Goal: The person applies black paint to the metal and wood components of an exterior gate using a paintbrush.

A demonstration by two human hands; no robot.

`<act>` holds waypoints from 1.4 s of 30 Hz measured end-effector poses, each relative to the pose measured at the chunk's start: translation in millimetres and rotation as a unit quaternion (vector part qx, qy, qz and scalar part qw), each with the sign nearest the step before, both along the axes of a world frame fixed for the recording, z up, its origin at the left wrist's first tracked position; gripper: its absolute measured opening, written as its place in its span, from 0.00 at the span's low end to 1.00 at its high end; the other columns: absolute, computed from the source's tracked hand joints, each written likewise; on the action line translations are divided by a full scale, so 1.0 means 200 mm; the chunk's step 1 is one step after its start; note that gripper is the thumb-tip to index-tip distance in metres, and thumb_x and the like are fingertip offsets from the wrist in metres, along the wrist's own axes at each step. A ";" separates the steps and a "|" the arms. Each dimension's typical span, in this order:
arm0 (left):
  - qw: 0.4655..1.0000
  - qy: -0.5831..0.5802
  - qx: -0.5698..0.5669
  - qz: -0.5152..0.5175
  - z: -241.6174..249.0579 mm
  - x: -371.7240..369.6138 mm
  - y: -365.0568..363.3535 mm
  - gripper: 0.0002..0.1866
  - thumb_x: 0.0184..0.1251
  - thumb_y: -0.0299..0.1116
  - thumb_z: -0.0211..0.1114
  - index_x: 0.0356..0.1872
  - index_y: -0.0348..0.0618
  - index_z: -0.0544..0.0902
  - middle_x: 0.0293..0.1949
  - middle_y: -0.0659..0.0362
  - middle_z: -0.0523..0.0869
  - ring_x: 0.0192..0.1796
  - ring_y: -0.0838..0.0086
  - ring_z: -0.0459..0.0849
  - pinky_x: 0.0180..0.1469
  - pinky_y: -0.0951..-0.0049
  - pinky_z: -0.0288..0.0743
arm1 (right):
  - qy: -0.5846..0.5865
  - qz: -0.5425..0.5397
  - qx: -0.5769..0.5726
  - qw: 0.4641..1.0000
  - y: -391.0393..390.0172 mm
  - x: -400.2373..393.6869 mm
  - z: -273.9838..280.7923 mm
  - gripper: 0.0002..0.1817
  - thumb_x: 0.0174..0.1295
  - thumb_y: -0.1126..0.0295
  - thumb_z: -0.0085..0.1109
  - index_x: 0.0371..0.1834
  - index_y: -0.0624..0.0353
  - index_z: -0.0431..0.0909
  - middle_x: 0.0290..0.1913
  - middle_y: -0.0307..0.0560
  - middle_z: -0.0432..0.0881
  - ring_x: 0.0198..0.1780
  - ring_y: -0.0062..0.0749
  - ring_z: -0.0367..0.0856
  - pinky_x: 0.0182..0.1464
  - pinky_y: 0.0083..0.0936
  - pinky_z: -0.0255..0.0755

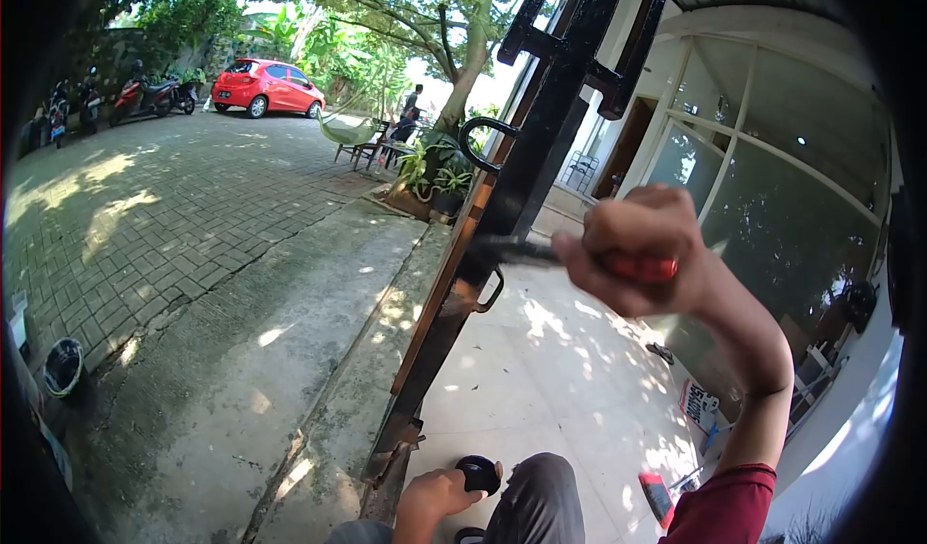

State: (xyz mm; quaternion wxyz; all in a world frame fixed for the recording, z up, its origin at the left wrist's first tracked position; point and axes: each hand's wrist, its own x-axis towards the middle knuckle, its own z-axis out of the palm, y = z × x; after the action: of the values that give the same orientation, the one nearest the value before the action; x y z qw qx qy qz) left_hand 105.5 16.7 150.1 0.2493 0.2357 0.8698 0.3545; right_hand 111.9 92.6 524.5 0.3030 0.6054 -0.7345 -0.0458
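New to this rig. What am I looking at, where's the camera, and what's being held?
There's no machine here: just one person's bare hands. The single picture comes from a camera worn on the head, looking forward and down, which is why a knee shows at the bottom.

The right hand, raised, grips a red-handled tool. It looks like a brush, though it is blurred; its dark end reaches the black metal frame, and I can't be sure they touch. The left hand, down low, holds a small black cup.

On the pale floor, near the maroon sleeve, is a red item I can't identify. Beyond the frame, on the paving, is a red car.
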 end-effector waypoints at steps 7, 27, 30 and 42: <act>1.000 0.015 -0.015 -0.015 -0.03 -0.01 0.01 0.36 0.59 0.64 0.60 0.45 0.34 0.82 0.40 0.44 0.86 0.47 0.53 0.84 0.50 0.60 0.76 | 0.416 0.027 -0.077 0.906 0.03 -0.05 0.47 0.14 0.58 0.79 0.62 0.20 0.56 0.67 0.13 0.35 0.65 0.14 0.15 0.64 0.16 0.19 0.59; 0.999 0.002 -0.025 -0.032 0.05 0.00 0.00 0.36 0.62 0.64 0.58 0.40 0.31 0.83 0.34 0.43 0.85 0.42 0.53 0.85 0.44 0.58 0.75 | -0.021 0.017 0.118 0.993 -0.03 0.01 0.11 0.23 0.58 0.79 0.62 0.13 0.52 0.59 0.08 0.33 0.59 0.09 0.23 0.63 0.14 0.27 0.49; 0.999 0.009 -0.019 -0.027 0.03 0.02 0.01 0.36 0.61 0.64 0.59 0.43 0.31 0.82 0.38 0.42 0.85 0.45 0.52 0.85 0.47 0.58 0.76 | -0.052 -0.059 0.114 0.990 0.03 -0.08 0.11 0.12 0.60 0.75 0.60 0.23 0.59 0.67 0.14 0.41 0.69 0.17 0.26 0.71 0.22 0.27 0.66; 0.998 -0.022 -0.035 0.056 0.08 0.10 -0.06 0.34 0.59 0.65 0.59 0.49 0.41 0.81 0.49 0.44 0.83 0.56 0.52 0.80 0.58 0.59 0.72 | 0.242 0.075 0.207 0.945 0.20 -0.13 -0.17 0.10 0.50 0.72 0.60 0.32 0.53 0.69 0.18 0.34 0.59 0.14 0.21 0.65 0.11 0.25 0.57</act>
State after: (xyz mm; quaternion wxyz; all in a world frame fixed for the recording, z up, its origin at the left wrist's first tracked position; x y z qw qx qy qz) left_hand 124.6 5.0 167.0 0.2565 0.1696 0.8877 0.3428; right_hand 85.8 131.8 489.5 0.3420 0.6791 -0.5658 -0.3189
